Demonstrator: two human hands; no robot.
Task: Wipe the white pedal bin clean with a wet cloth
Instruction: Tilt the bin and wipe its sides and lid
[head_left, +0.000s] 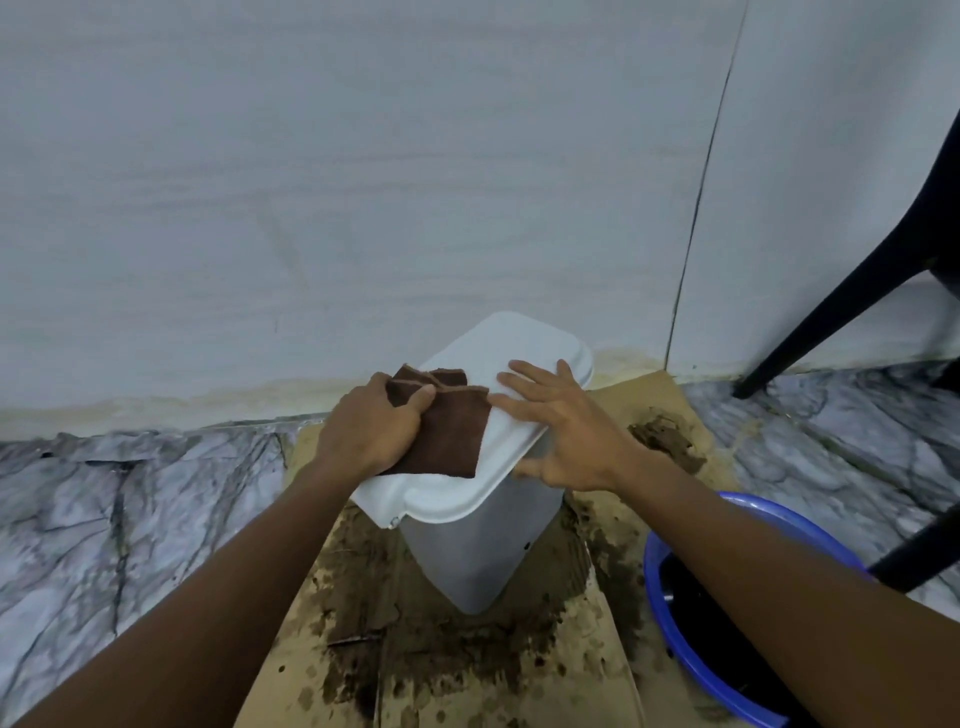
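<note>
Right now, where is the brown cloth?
In the head view, the brown cloth lies on the left part of the white pedal bin's lid, gripped by the left hand, with the right hand flat beside it.

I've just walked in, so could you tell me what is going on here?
A person is wiping a white pedal bin. The left hand presses a folded brown cloth on the closed lid, while the right hand lies open on the lid, steadying it. The bin stands on mud-stained cardboard, beside a blue basin.
</note>
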